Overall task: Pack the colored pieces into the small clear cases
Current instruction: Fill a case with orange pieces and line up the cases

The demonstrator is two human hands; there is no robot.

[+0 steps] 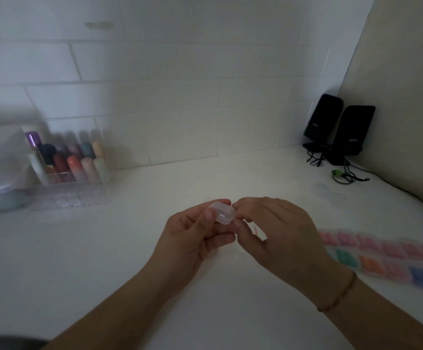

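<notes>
Above the middle of the white bench (119, 251), seen from the head camera, the left hand (192, 238) holds one small clear case (223, 212), thumb on its near face and fingers curled behind. The right hand (278, 231) meets it from the side, its fingers (240, 205) bent in at the case's edge; blur hides whether they pinch the lid or a piece. A thin red sliver (256, 229) shows beneath that hand.

My judgement is that the case is being closed or filled. To do it well, the left hand should keep the case level and steady while the right presses squarely at the lid's edge.

Counting: one case in hand, two hands, and two black speakers (339, 127) in the far corner. Two rows of filled colored cases (382, 256) lie at the right; blur prevents an exact count. A clear organizer of bottles (74, 160) stands at the left, about a dozen, blurred.
</notes>
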